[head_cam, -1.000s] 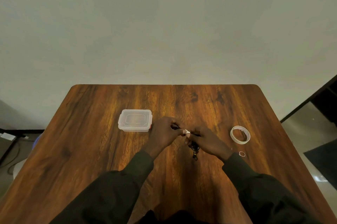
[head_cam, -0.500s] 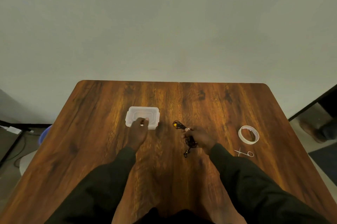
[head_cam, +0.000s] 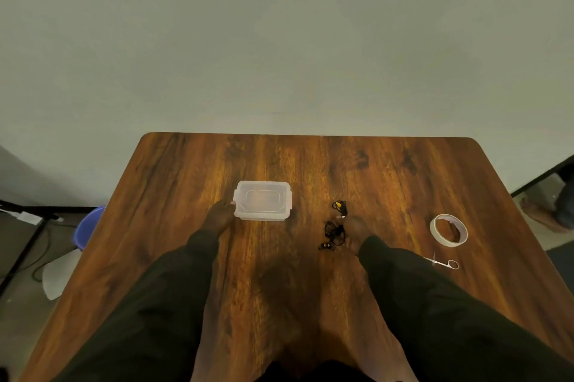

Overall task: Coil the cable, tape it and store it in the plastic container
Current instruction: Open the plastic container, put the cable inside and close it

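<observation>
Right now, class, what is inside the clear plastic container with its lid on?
Nothing shows through the clear plastic container; the brown wooden table tints its base. The black coiled cable lies outside.

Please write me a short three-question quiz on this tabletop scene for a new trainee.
1. True or false: the plastic container has its lid on.
2. Which lies nearer the scissors: A) the tape roll, B) the container?
3. What does the left hand touch?

Key: 1. True. 2. A. 3. The container's left end; the right hand rests at the coiled cable.
</observation>
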